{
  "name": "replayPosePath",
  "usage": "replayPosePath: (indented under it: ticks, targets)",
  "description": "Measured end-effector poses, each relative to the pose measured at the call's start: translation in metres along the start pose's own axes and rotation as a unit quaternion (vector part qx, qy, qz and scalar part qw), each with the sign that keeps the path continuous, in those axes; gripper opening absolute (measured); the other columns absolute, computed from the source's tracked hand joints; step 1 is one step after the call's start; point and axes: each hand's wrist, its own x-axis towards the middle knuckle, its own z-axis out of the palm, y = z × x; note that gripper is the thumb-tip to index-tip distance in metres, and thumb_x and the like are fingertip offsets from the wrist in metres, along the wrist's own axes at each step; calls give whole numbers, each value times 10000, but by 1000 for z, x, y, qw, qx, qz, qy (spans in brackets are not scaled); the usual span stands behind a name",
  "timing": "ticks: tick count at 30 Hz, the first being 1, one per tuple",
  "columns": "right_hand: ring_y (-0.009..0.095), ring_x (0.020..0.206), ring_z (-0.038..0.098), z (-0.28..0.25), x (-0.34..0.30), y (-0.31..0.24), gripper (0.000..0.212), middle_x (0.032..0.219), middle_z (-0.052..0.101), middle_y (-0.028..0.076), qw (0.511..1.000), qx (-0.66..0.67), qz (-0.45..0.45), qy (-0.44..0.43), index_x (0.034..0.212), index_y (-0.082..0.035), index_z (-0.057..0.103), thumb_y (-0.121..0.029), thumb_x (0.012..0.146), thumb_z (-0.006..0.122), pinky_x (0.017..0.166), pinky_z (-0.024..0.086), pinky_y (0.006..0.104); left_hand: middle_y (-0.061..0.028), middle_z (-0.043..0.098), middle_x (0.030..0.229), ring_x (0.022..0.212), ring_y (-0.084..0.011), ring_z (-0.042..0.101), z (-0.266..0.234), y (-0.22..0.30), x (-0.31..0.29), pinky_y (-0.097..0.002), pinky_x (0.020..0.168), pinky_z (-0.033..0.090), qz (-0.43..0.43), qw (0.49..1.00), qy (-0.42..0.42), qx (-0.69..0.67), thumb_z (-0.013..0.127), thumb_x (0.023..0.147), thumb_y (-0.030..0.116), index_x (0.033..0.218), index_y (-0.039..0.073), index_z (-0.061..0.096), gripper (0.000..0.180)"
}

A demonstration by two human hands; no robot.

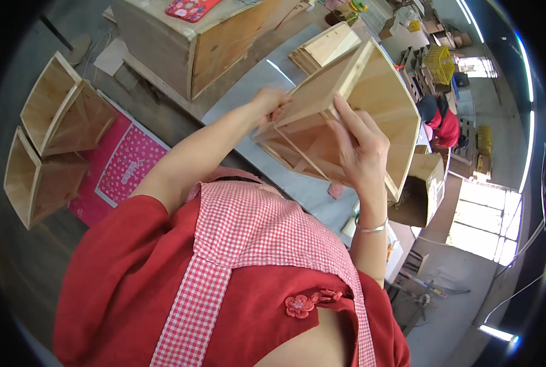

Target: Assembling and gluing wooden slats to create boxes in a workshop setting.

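Note:
A pale unfinished wooden box (395, 110) with slanted sides and an inner divider is held up, tilted, over the table. My right hand (363, 144) grips its near side, with the index finger stretched along a wooden edge and the thumb below it. At the box's left end is my left hand (269, 105), its fingers curled in at the wooden edge and partly hidden. A silver bangle (372, 227) circles my right wrist. Just behind the raised box lies a stack of wooden pieces (328, 48) on the grey tabletop (227, 109).
Two similar wooden boxes (55, 113) stand at the left beside a pink patterned sheet (129, 165). A large wooden block-like bench (156, 49) at the back carries a red flowered case (190, 8). To the right are a cardboard box (430, 183) and a person in red (445, 125).

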Motion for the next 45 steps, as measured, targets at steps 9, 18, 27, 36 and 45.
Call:
replayPosePath:
  ticks: [9, 18, 27, 36, 45]
  targets:
    - [208, 756, 660, -3, 1, 0, 366, 902, 689, 116, 1000, 21, -8, -4, 1206, -63, 727, 43, 858, 695, 706, 527, 288, -34, 686, 875, 794, -98, 644, 1, 5, -25, -259, 705, 515, 200, 934, 138, 261, 642, 991, 324, 1104, 42, 690, 307]
    - [219, 799, 687, -5, 0, -3, 361, 936, 699, 124, 1000, -2, -20, -17, 1200, -53, 726, 66, 863, 678, 725, 538, 290, -88, 710, 917, 843, -188, 692, 92, 124, -110, -315, 761, 567, 128, 981, -137, 46, 692, 916, 232, 1041, 1, 675, 263]
    - [198, 773, 672, -3, -3, -4, 345, 916, 693, 123, 1000, -1, -1, -15, 1205, -47, 720, 52, 877, 679, 704, 527, 276, -68, 689, 884, 800, -153, 672, 91, 134, -110, -312, 732, 565, 119, 977, -87, 153, 660, 869, 100, 987, 16, 667, 145]
    - [187, 732, 641, -6, 3, -9, 332, 880, 678, 118, 1000, 8, 18, -24, 1204, -34, 716, 46, 885, 673, 688, 509, 271, -65, 615, 821, 725, -161, 615, 75, 123, -123, -326, 794, 562, 68, 946, -219, -231, 599, 892, 34, 1025, -33, 603, 149]
    - [184, 767, 651, -9, -1, -5, 339, 901, 683, 117, 997, 49, 52, -23, 1215, -37, 713, 42, 889, 674, 703, 512, 262, -45, 611, 751, 665, -134, 607, 120, 179, -9, -281, 644, 560, -85, 963, -200, -157, 678, 889, 108, 994, -10, 639, 162]
